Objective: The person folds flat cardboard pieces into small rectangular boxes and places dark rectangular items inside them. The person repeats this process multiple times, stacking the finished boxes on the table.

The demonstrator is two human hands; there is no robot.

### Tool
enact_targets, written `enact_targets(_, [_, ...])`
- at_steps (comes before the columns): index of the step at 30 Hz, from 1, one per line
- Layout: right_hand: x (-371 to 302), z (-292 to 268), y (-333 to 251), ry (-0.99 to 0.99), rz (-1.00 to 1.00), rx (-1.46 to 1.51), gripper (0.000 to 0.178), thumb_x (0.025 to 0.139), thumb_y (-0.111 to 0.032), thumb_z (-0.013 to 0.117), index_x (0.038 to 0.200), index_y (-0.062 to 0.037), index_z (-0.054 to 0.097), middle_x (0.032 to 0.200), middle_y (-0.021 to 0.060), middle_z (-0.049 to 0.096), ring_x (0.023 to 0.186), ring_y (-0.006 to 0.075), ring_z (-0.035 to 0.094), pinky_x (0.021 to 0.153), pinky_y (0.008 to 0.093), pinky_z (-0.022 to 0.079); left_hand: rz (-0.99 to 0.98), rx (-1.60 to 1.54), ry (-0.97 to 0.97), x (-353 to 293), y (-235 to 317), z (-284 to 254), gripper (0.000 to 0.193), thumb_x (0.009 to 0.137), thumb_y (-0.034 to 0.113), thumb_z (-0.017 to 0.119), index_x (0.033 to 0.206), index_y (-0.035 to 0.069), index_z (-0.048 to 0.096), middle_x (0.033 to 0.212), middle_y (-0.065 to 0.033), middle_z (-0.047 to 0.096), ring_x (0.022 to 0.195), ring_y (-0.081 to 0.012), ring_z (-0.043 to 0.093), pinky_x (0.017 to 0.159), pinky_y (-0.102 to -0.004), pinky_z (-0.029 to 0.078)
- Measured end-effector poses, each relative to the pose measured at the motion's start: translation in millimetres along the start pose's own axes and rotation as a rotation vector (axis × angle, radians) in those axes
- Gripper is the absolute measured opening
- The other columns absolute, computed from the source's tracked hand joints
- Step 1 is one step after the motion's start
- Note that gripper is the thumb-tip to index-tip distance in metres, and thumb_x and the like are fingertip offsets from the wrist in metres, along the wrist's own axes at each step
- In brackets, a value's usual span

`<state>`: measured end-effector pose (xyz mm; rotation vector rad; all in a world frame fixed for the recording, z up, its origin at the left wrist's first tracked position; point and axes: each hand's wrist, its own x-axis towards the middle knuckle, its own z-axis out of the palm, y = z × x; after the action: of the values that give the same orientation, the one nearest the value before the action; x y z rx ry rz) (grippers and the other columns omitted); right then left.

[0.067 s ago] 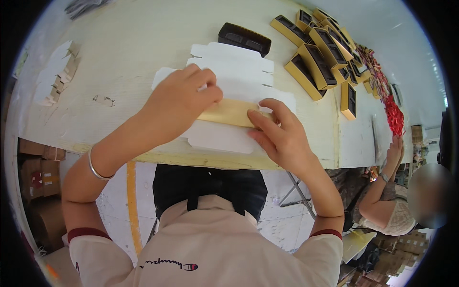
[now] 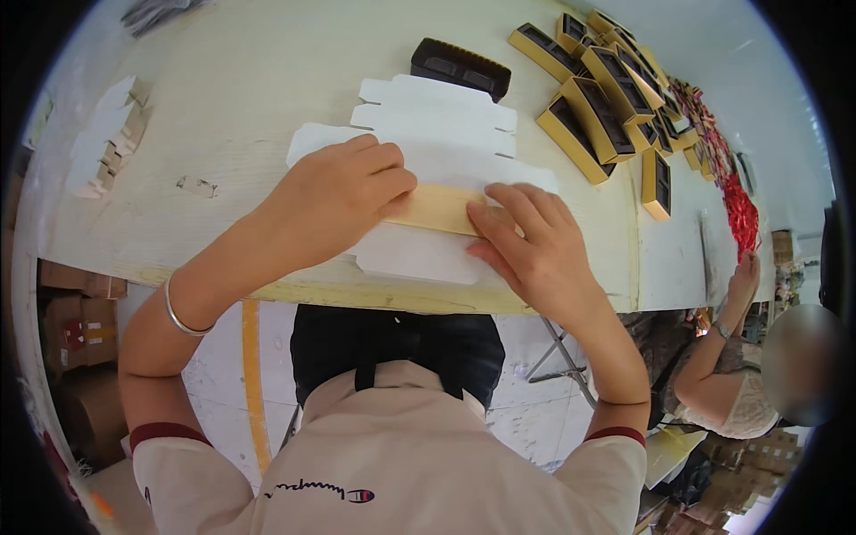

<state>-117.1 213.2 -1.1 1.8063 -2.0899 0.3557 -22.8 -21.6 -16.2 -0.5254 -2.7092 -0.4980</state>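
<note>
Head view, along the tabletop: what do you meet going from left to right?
Small white card pieces → left hand → tan strip → right hand → gold boxes with dark trays → red items.

Flat white die-cut carton blanks (image 2: 437, 134) stacked mid table (image 2: 223, 107), w/ a gold-coloured panel (image 2: 437, 207) showing btwn both hands. Dark brown ribbed insert tray (image 2: 459, 67) just behind the stack. Gold boxes w/ dark insides (image 2: 606, 98) clustered far right. More white blanks (image 2: 107, 134) at left edge. Brown cardboard cartons (image 2: 76, 330) under table, left.
</note>
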Motion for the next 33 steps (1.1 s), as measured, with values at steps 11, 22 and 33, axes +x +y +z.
enact_targets(11, [9.7,6.2,2.9,-0.104,-0.011,0.052,0.026,0.072,-0.005,0.07,0.095,-0.0002,0.059,0.09,0.009,0.054,0.08,0.0243,0.056,0.071,0.034,0.047,0.161,0.167,-0.106,3.8,5.5,-12.7,0.018,0.076,0.013,0.068,0.09,0.005,0.061,0.085,-0.0053,0.057,0.08,-0.0231,0.056,0.069,-0.033,0.048])
enact_targets(22, [47.8,14.4,30.3,-0.36,0.448,0.57,0.014,0.089,-0.011,0.056,0.086,0.0013,0.061,0.078,0.0177,0.058,0.073,0.035,0.055,0.067,0.0391,0.044,-0.293,-0.069,-0.259,31.2,-11.6,-4.8,0.009,0.084,0.009,0.056,0.091,0.003,0.057,0.085,-0.0136,0.058,0.081,-0.0309,0.057,0.069,-0.0381,0.047])
enact_targets(33, [42.4,-29.0,1.1,0.229,0.401,0.417,0.009,0.085,-0.006,0.062,0.084,0.0029,0.061,0.071,0.0106,0.052,0.063,0.0243,0.051,0.057,0.0323,0.043,-0.387,-0.794,0.118,0.7,49.4,-38.8,0.047,0.088,0.022,0.065,0.127,0.007,0.043,0.113,-0.0081,0.052,0.096,-0.018,0.053,0.079,-0.0343,0.044])
